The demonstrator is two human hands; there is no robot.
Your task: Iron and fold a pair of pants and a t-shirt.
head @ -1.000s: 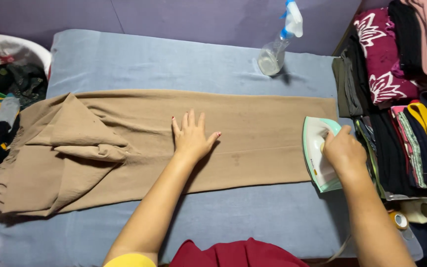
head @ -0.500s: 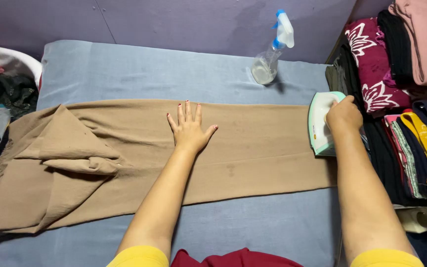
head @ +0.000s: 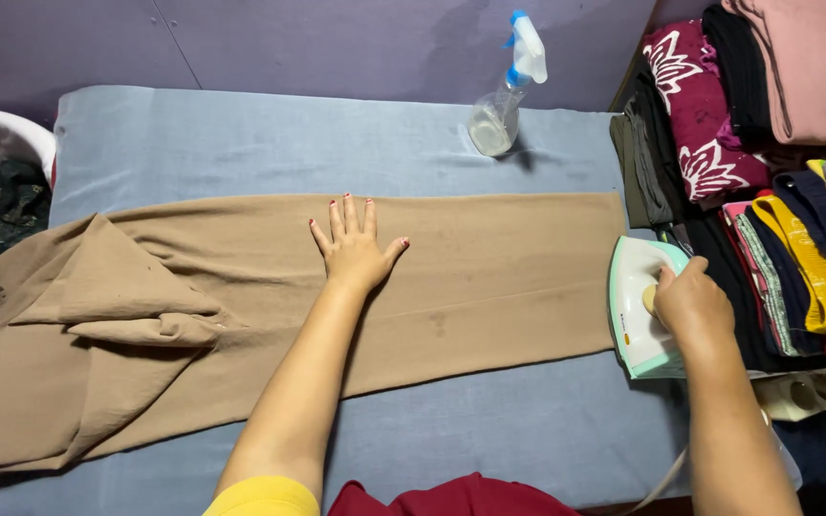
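Observation:
A long tan garment (head: 489, 277) lies stretched across a grey-blue padded ironing surface (head: 241, 143), bunched in folds at its left end. My left hand (head: 354, 247) rests flat on the cloth near its middle, fingers spread. My right hand (head: 692, 306) grips the handle of a white and mint-green iron (head: 635, 308), which stands just off the garment's right end at the surface's right edge.
A clear spray bottle (head: 504, 100) with a blue and white trigger stands at the back. Stacks of folded clothes (head: 767, 191) fill the right side. A white basket (head: 2, 153) with dark laundry sits at the left. A purple wall runs behind.
The iron and my right hand have stayed at the garment's right end, shifting slightly. My left hand remains flat on the cloth. The camera view has shifted a little.

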